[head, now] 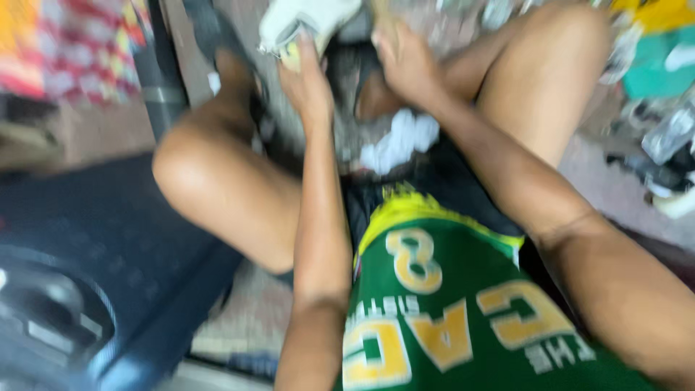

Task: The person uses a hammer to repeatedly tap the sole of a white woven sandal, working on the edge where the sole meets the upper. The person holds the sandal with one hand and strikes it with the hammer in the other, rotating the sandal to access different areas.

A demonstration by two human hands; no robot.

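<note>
The picture is blurred by motion. I sit with my knees apart, both arms reaching down between them. My left hand (308,80) grips a white shoe-like object with a yellow patch (304,22) at the top of the frame. My right hand (405,61) is closed around a dark object (355,65) just beside it; what that object is cannot be made out. A crumpled white cloth (398,141) lies on the floor between my legs, below both hands.
A dark blue bulky object (79,261) fills the lower left. Red-patterned fabric (79,43) sits at the upper left. Scattered clutter, including a teal item (655,69) and plastic pieces (670,134), lies at the right.
</note>
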